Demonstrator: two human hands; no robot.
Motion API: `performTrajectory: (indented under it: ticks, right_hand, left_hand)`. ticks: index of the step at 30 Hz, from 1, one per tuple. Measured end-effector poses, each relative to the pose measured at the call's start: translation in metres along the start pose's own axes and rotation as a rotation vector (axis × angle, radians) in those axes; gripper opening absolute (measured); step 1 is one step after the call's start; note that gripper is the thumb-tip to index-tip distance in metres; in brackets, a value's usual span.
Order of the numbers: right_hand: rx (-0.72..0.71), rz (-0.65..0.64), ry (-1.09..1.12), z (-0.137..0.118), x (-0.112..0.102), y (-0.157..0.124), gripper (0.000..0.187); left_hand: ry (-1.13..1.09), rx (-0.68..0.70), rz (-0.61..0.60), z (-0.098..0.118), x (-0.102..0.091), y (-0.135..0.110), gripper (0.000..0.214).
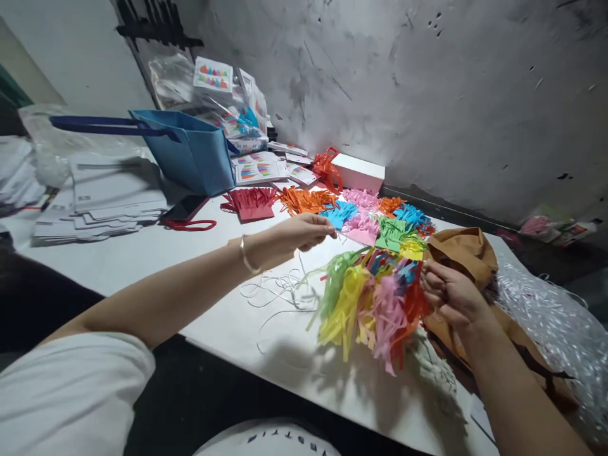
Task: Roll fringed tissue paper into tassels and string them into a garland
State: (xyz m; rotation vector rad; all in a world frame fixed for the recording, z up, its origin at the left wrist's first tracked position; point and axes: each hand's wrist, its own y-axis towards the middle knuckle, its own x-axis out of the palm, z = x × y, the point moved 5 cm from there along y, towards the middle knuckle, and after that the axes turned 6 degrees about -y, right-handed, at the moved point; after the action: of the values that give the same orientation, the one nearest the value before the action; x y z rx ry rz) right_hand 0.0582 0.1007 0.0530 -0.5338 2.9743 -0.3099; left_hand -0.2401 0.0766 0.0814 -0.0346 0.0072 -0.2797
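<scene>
Two bare hands worked above a white tabletop (pixel 218 253), with a multicoloured fringe garland (pixel 349 297) hanging in the space between and below them, over the tabletop's near right part. The right hand (pixel 444 288) was clenched on the garland's right end, beside its orange-red strips; the strips ran leftward through pink and yellow to pale green, with some blue near the right hand. The left hand (pixel 316 231), a pale bangle (pixel 244 254) at its wrist, had its fingertips pinched together to the far left of the garland; whatever they gripped was too fine to make out. Loose white string (pixel 285 288) lay in loops below the left hand. Beyond the hands, fringed pieces in red (pixel 256 204), orange (pixel 304 200), blue (pixel 337 215), pink (pixel 361 229) and green (pixel 390 234) were spread across the tabletop. At the far left stood a blue bag (pixel 194 155), with a dark phone (pixel 186 206) and its red strap (pixel 192 226) just nearer and stacked white packets (pixel 104 196) to the left. Printed cards (pixel 259 170) and a white box (pixel 358 170) lay by the far wall (pixel 403 95); a brown bag (pixel 463 250) and shiny clear plastic (pixel 551 310) occupied the right.
</scene>
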Motion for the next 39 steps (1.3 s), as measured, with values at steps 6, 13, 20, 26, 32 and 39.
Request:
performTrajectory:
  ticks: [6, 13, 20, 26, 32, 39]
  right_hand:
    - [0.244, -0.271, -0.018, 0.063, 0.096, -0.043, 0.055]
    - [0.216, -0.268, -0.098, 0.097, 0.102, -0.048, 0.054]
    - [-0.044, -0.254, -0.323, 0.084, 0.071, -0.069, 0.039]
    - [-0.267, -0.306, -0.63, 0.062, 0.061, -0.088, 0.033]
    - [-0.297, -0.238, -0.644, 0.061, 0.044, -0.095, 0.035]
    - [-0.407, 0.047, -0.744, 0.054, 0.029, -0.093, 0.032]
  left_hand:
    - [0.596, 0.393, -0.174, -0.059, 0.113, -0.052, 0.016]
    - [0.981, 0.449, -0.386, -0.092, 0.157, -0.098, 0.016]
    - [0.762, 0.599, -0.382, -0.033, 0.112, -0.053, 0.032]
    - [0.631, 0.651, -1.068, -0.049, 0.144, -0.006, 0.031]
    - [1.113, 0.87, -0.816, -0.028, 0.158, -0.018, 0.004]
    - [1.294, 0.968, -0.58, 0.013, 0.14, -0.03, 0.027]
